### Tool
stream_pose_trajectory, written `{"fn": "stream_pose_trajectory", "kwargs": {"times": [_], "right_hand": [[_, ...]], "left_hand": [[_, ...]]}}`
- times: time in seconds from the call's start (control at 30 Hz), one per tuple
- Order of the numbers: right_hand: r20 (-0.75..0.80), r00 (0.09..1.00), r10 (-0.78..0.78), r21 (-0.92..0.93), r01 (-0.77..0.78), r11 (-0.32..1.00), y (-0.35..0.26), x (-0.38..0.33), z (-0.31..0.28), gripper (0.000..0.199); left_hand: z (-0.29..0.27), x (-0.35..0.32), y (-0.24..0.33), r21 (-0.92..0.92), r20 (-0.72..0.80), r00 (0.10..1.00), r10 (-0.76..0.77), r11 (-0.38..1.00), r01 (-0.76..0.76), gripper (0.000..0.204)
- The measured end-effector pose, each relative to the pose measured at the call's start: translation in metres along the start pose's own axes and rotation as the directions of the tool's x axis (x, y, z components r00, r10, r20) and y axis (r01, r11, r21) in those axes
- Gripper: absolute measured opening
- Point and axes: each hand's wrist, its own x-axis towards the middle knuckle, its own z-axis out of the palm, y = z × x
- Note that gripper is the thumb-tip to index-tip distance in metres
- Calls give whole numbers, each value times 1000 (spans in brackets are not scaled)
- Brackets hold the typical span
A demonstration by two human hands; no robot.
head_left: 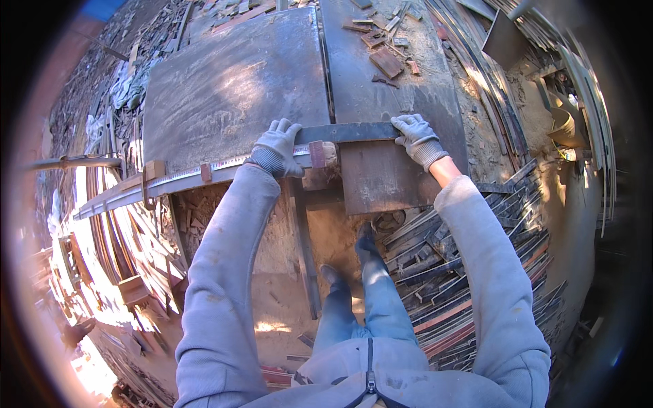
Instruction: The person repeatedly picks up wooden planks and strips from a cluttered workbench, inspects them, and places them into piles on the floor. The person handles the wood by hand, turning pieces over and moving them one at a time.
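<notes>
A narrow dark strip of board (348, 132) lies crosswise in front of me over the near part of a metal-topped work table (238, 88). My left hand (277, 147), in a grey knit glove, is closed on the strip's left end, its thumb on the near side. The strip's right end is in my gloved right hand (416, 139), fingers bent over it. Just below the left part of the strip sits a worn wooden block (323, 154) with a reddish-brown band. A white measuring scale (228, 163) runs along a rail left of my left hand.
A long slot (327, 68) parts the two table plates. Wood offcuts (386, 61) and sawdust lie on the far right plate. Stacked strips (442, 265) fill the floor right of my legs; more strips (122, 238) lie left. A wooden post (304, 251) stands by my feet.
</notes>
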Motion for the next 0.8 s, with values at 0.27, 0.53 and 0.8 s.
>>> {"fn": "stream_pose_trajectory", "kwargs": {"times": [0.27,0.53,0.8], "right_hand": [[7,995,95,-52,-94,994,-7,2,5,60],[-125,931,342,150,-323,934,-34,-55,-14,65],[-209,976,-62,110,87,990,-68,26,-18,62]], "left_hand": [[3,-3,6,21,-73,997,25,1000,-23,107],[10,-9,10,36,-45,998,-35,999,36,111],[20,-13,1,-112,-152,985,-86,991,69,140]]}}
